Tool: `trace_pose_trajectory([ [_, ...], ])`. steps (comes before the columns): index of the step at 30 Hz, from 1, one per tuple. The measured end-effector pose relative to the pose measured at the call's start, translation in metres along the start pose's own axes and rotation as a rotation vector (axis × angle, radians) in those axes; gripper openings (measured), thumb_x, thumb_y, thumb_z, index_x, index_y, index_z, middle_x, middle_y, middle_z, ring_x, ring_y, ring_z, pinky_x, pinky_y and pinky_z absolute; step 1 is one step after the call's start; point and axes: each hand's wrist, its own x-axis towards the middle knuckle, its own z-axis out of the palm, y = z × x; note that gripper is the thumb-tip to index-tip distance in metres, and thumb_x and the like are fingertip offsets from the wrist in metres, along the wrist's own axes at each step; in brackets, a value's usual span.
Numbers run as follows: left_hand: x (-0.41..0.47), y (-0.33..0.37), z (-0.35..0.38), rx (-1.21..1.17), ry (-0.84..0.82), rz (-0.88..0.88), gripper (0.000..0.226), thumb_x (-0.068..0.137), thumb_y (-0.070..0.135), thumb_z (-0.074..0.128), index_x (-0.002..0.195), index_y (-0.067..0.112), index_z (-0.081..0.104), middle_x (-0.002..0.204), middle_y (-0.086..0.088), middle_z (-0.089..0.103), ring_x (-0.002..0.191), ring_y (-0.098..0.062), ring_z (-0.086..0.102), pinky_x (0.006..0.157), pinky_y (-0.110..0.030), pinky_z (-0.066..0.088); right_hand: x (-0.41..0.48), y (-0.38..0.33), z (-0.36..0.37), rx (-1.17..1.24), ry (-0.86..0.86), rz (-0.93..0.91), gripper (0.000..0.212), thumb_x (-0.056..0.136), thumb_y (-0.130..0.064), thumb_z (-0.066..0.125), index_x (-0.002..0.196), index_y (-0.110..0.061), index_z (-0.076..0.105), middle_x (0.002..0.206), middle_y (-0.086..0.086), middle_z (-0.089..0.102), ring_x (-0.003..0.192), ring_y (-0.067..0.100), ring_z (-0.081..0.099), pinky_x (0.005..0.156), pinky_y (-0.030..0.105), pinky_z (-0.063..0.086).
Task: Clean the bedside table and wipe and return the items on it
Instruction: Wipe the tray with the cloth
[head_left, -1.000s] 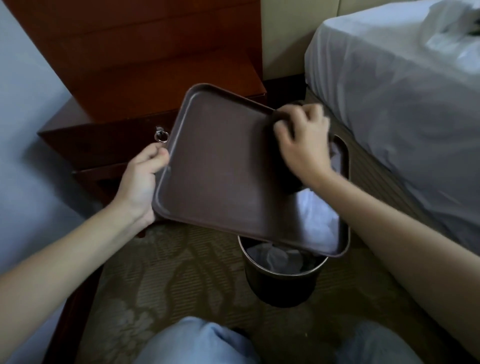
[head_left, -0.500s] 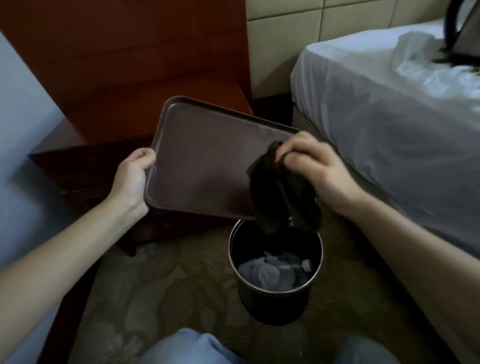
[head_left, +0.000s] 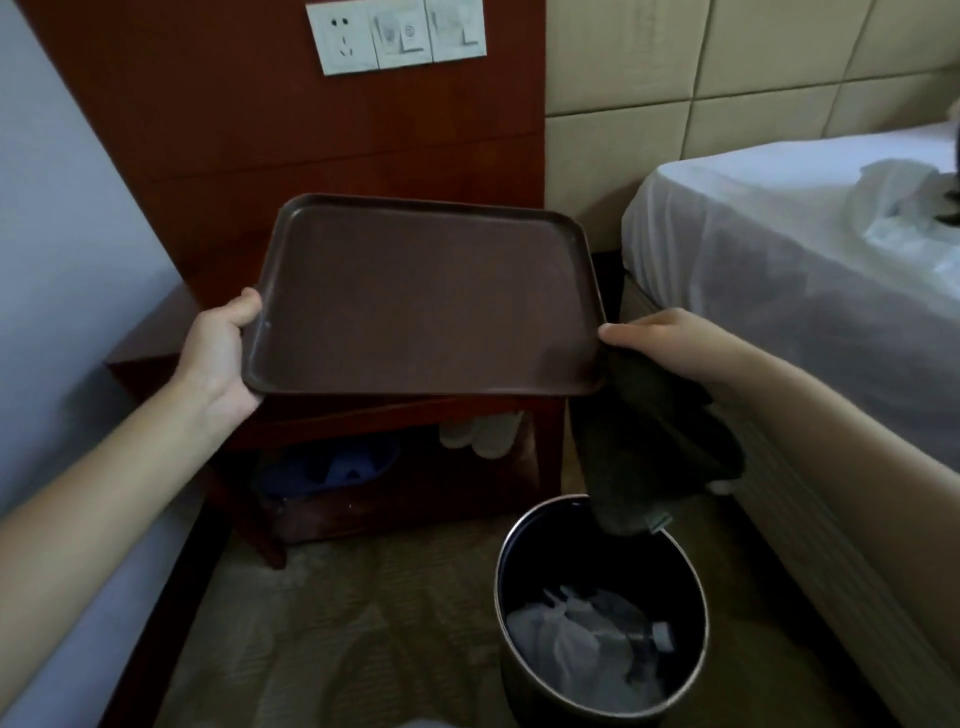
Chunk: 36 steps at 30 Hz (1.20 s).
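A dark brown rectangular tray (head_left: 415, 301) is held nearly level above the wooden bedside table (head_left: 140, 358). My left hand (head_left: 218, 358) grips its left edge with the thumb on the rim. My right hand (head_left: 670, 343) holds its right front corner and also clutches a dark cloth (head_left: 654, 447), which hangs down toward the bin. The tray's surface is bare. Most of the table top is hidden behind the tray.
A round metal waste bin (head_left: 602, 613) with crumpled white trash stands on the carpet at the lower right. A bed with a white sheet (head_left: 789, 249) is at the right. The table's lower shelf holds a blue item (head_left: 332, 467) and white slippers (head_left: 483, 431). Wall sockets (head_left: 395, 36) sit above.
The tray went from tilted over the bin to level above the table. My right hand left off wiping and now grips the tray's right corner with the cloth hanging. The view tilted up.
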Motion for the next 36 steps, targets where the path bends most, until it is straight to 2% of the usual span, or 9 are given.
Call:
trace_pose_trajectory([
  [5,0.065,0.027,-0.030,0.051,0.026,-0.030,0.021,0.098,0.023,0.040,0.100,0.019,0.061,0.082,0.003,0.072,0.068,-0.009,0.070,0.059,-0.029,0.054,0.050,-0.058,0.031,0.024,-0.009,-0.028,0.034,0.083,-0.038,0.064,0.103,-0.011,0.068,0.096,0.007,0.067,0.077,0.017,0.061,0.061,0.027,0.045],
  [10,0.117,0.039,-0.067,0.513,0.031,0.029,0.036,0.092,0.032,0.053,0.121,0.013,0.058,0.102,-0.002,0.067,0.088,-0.016,0.063,0.094,-0.035,0.046,0.093,-0.104,0.062,-0.041,-0.023,-0.078,0.029,0.084,-0.031,0.066,0.093,-0.004,0.071,0.072,0.004,0.062,0.063,0.013,0.056,0.053,0.022,0.041],
  [14,0.142,0.034,-0.089,0.865,-0.067,0.100,0.030,0.093,0.036,0.051,0.114,0.016,0.060,0.121,-0.001,0.058,0.102,-0.012,0.056,0.090,-0.023,0.037,0.119,-0.115,0.084,-0.077,-0.096,-0.048,0.032,0.083,-0.030,0.066,0.093,0.000,0.070,0.073,0.009,0.062,0.062,0.017,0.056,0.052,0.024,0.041],
  [18,0.156,0.028,-0.104,1.112,-0.013,0.166,0.072,0.084,0.057,0.053,0.140,0.014,0.040,0.146,-0.009,0.039,0.133,-0.023,0.036,0.103,-0.028,0.025,0.135,-0.120,0.110,-0.139,-0.150,-0.095,0.041,0.085,-0.036,0.063,0.100,0.001,0.069,0.092,0.017,0.068,0.074,0.024,0.062,0.055,0.025,0.042],
  [23,0.149,0.013,-0.122,1.438,-0.205,0.093,0.120,0.045,0.084,0.041,0.148,0.026,0.019,0.157,-0.003,0.012,0.144,-0.027,0.005,0.115,-0.044,0.010,0.129,-0.115,0.114,-0.309,-0.244,-0.221,0.047,0.075,-0.057,0.064,0.098,-0.017,0.070,0.091,0.000,0.068,0.074,0.009,0.060,0.063,0.020,0.047],
  [27,0.152,0.006,-0.127,1.373,-0.154,0.176,0.118,0.054,0.076,0.062,0.148,0.022,0.015,0.156,-0.003,0.017,0.143,-0.025,0.009,0.115,-0.044,0.015,0.126,-0.118,0.125,-0.474,-0.237,-0.266,0.046,0.069,-0.055,0.071,0.095,-0.018,0.066,0.079,-0.003,0.064,0.072,0.013,0.061,0.057,0.026,0.051],
  [30,0.158,0.012,-0.141,1.379,-0.116,0.191,0.124,0.047,0.079,0.057,0.148,0.019,0.018,0.157,-0.003,0.013,0.143,-0.023,0.012,0.116,-0.043,0.014,0.127,-0.127,0.143,-0.467,-0.190,-0.318,0.043,0.070,-0.056,0.071,0.092,-0.019,0.064,0.076,-0.006,0.061,0.070,0.013,0.061,0.052,0.026,0.046],
  [33,0.159,0.019,-0.157,1.298,-0.074,0.177,0.101,0.067,0.057,0.072,0.146,0.014,0.025,0.155,-0.006,0.021,0.141,-0.023,0.020,0.113,-0.036,0.018,0.126,-0.138,0.161,-0.426,-0.193,-0.365,0.041,0.072,-0.055,0.070,0.094,-0.020,0.062,0.075,-0.008,0.058,0.070,0.012,0.058,0.051,0.026,0.044],
  [36,0.157,0.020,-0.168,1.316,-0.081,0.197,0.089,0.062,0.064,0.061,0.137,0.021,0.042,0.147,-0.007,0.036,0.137,-0.027,0.028,0.113,-0.040,0.022,0.123,-0.141,0.163,-0.423,-0.195,-0.392,0.038,0.074,-0.052,0.069,0.095,-0.020,0.066,0.079,-0.007,0.062,0.070,0.011,0.059,0.055,0.026,0.048],
])
